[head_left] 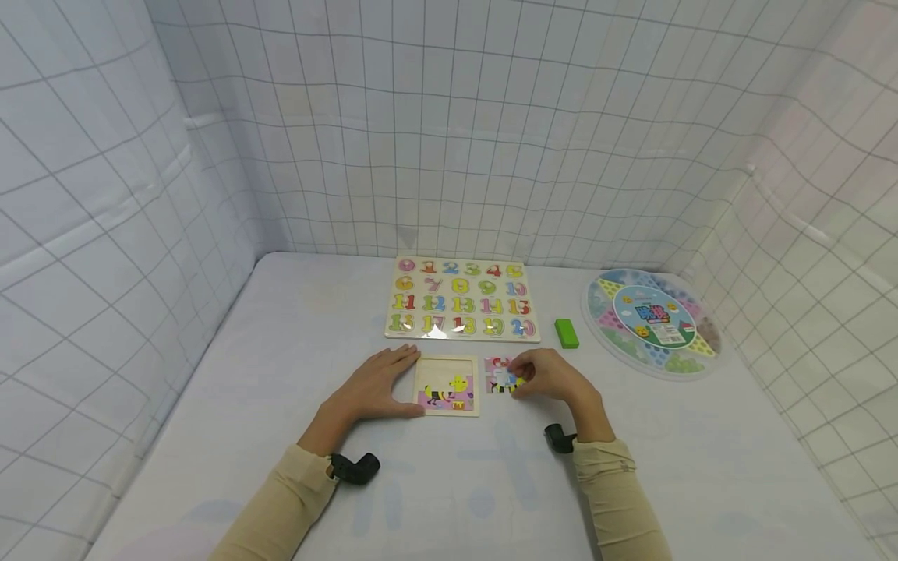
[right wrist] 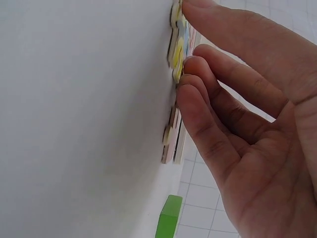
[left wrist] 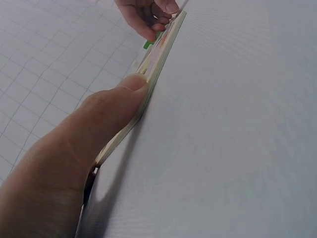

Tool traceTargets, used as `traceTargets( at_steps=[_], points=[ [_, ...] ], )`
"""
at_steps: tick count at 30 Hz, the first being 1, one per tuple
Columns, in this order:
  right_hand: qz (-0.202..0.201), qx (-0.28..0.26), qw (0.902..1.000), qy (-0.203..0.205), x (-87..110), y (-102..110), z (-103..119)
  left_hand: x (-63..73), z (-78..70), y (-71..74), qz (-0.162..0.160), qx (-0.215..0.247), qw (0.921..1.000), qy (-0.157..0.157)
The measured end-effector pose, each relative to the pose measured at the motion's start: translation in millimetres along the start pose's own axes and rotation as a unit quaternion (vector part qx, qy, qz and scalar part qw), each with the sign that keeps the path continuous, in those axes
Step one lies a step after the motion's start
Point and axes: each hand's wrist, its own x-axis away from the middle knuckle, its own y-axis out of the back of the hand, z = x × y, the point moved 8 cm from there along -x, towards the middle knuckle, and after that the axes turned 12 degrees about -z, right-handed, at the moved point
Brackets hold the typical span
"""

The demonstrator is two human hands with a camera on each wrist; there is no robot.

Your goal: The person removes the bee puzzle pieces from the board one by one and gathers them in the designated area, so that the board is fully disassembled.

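On the table lies a small wooden puzzle tray (head_left: 447,360), its lower part filled with pieces showing a bee and a yellow figure on pink. My left hand (head_left: 373,387) spans the tray's left side, fingertips at the far corner and thumb at the near one. The thumb (left wrist: 115,106) presses on the tray's edge in the left wrist view. Right of the tray sit loose puzzle pieces (head_left: 496,375), pink, blue and yellow-black. My right hand (head_left: 554,375) pinches a yellow-edged puzzle piece (right wrist: 177,53) at their right side, its curled fingers partly covering it.
Behind the tray lies a number board (head_left: 463,299) with colourful digits. A green block (head_left: 566,333) is beyond my right hand. Farther right rests a round board game (head_left: 652,323) in clear packaging. White gridded cloth walls (head_left: 463,140) stand around the table.
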Motion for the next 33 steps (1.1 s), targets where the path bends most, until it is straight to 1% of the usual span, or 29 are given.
traceTargets(
  at_steps=[7, 13, 20, 24, 27, 33],
  points=[
    [-0.001, -0.009, 0.9999, 0.008, -3.3, -6, 14, 0.5, 0.6, 1.3, 0.002, 0.001, 1.0000, 0.004],
    [0.011, -0.020, 0.9997, 0.010, -9.0, -21, 33, 1.7, 2.7, -0.1, 0.003, 0.001, 1.0000, 0.006],
    [0.026, -0.006, 0.9984, 0.049, -15.6, -36, 59, 1.7, 2.3, -0.4, 0.008, 0.003, 0.9999, 0.011],
    [0.034, -0.003, 0.9976, 0.060, -17.6, -42, 69, 1.6, 1.0, 1.6, 0.008, 0.007, 0.9999, 0.010],
    [0.041, -0.005, 0.9975, 0.058, -18.8, -46, 73, 1.5, 0.7, 2.0, 0.008, 0.005, 0.9999, 0.007],
    [0.047, -0.004, 0.9982, 0.038, -20.1, -50, 74, 0.9, 0.1, 2.5, 0.013, 0.008, 0.9998, 0.009]
  ],
)
